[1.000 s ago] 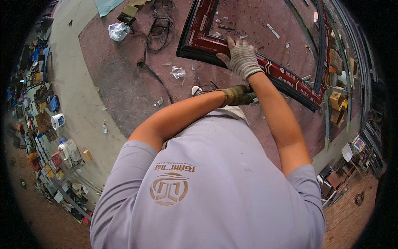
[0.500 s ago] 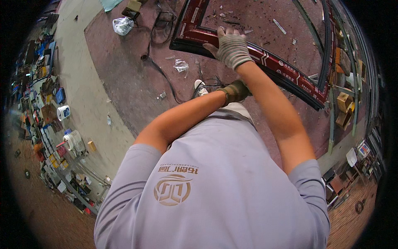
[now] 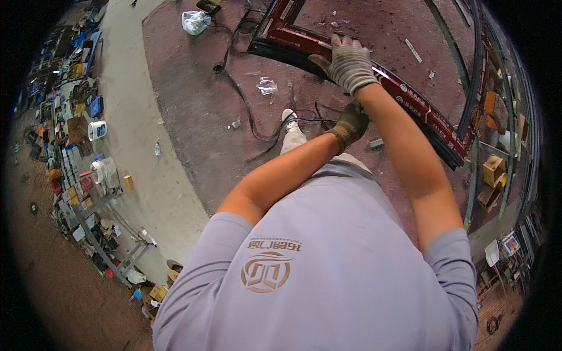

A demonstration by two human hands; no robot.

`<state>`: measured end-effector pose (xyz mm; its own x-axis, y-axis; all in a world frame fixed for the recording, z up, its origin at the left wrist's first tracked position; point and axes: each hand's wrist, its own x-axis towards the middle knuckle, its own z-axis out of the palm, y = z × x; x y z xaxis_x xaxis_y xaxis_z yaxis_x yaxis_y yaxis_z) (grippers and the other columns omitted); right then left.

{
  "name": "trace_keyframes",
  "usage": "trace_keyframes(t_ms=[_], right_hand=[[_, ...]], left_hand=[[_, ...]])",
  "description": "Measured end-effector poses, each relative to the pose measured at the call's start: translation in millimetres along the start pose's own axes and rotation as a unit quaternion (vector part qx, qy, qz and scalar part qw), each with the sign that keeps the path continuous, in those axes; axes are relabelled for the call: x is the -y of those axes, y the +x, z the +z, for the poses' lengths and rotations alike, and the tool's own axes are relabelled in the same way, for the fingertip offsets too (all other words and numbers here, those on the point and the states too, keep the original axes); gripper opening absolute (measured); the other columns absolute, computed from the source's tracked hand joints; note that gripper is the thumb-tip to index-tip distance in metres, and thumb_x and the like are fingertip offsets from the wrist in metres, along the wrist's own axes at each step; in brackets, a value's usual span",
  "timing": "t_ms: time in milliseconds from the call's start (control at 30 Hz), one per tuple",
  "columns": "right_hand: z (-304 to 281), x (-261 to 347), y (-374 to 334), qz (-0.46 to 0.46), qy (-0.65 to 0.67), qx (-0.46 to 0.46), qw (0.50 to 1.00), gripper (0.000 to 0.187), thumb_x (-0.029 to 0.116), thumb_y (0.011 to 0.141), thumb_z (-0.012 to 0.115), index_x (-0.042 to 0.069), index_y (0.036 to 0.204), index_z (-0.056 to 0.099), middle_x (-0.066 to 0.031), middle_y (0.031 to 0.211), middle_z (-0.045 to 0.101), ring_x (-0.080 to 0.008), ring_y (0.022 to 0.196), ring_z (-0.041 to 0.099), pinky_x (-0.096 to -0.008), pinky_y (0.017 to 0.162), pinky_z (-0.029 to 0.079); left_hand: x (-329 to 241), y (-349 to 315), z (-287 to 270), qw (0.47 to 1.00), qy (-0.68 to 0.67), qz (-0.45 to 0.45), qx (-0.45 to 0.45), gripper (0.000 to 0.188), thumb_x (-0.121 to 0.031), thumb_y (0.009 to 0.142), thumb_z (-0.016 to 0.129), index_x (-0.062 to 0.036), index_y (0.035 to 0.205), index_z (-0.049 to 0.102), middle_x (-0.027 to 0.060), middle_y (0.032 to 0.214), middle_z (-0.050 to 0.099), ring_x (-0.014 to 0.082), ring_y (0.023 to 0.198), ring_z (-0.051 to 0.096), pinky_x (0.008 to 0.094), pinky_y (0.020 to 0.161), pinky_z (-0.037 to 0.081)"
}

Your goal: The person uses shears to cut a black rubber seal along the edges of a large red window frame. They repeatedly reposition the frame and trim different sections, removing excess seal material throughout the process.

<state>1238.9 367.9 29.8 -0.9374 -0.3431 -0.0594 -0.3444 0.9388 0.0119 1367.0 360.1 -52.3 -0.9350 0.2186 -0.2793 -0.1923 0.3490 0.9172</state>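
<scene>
A dark red window frame [image 3: 304, 42] with black edges and a mitred corner spans the upper part of the head view. My right hand [image 3: 351, 65], in a striped knit glove, lies over its near rail, fingers hooked across the bar and thumb out to the left. Beside my right forearm, in front of my body, is my left hand [image 3: 350, 124] in an olive-green glove. Its fingers are curled together, partly out of sight by that forearm; anything in them is hidden. A small grey metal-looking piece [image 3: 376, 143] shows just right of it.
A black cable [image 3: 243, 102] snakes over the reddish floor mat near my shoe [image 3: 289, 116]. Plastic scraps [image 3: 267, 86] and a white bag [image 3: 195, 22] lie about. Long profiles and wooden blocks [image 3: 493, 169] line the right; buckets [image 3: 104, 169] and clutter fill the left.
The whole view has shifted, with floor items now further right. My right hand sits slightly further right along the rail. My left hand shows more fully, and more of my leg is visible.
</scene>
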Motion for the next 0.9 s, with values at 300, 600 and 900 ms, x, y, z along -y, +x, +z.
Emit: trace_keyframes(t_ms=[300,600,900], right_hand=[[-2,5,0,0.015,0.018,-0.004,1.000,0.081,0.071,0.091,0.053,0.006,0.139,0.052,-0.0211,0.137,0.056,-0.0364,0.126,0.056,-0.0581,0.100,0.046],[-1,-19,-13,-0.016,0.021,0.002,1.000,0.094,0.076,0.088,0.052,0.006,0.150,0.041,-0.0220,0.141,0.054,-0.0355,0.126,0.057,-0.0522,0.100,0.049],[-12,-8,-11,0.032,0.014,0.072,0.997,0.086,0.068,0.092,0.053,0.010,0.153,0.037,-0.0192,0.149,0.048,-0.0365,0.134,0.049,-0.0608,0.106,0.041]], left_hand=[[36,-17,54,0.994,-0.089,0.068,-0.016,0.030,-0.023,0.101,0.056,-0.0078,0.125,0.061,0.0115,0.123,0.066,0.0290,0.111,0.060,0.0378,0.101,0.045],[94,-80,88,0.916,-0.385,-0.097,0.054,0.027,-0.018,0.103,0.057,-0.0003,0.123,0.063,0.0083,0.110,0.070,0.0178,0.093,0.065,0.0319,0.088,0.053],[-2,-58,53,0.918,-0.363,-0.077,0.143,0.030,-0.024,0.101,0.058,-0.0007,0.120,0.064,0.0082,0.106,0.069,0.0163,0.088,0.063,0.0329,0.080,0.053]])
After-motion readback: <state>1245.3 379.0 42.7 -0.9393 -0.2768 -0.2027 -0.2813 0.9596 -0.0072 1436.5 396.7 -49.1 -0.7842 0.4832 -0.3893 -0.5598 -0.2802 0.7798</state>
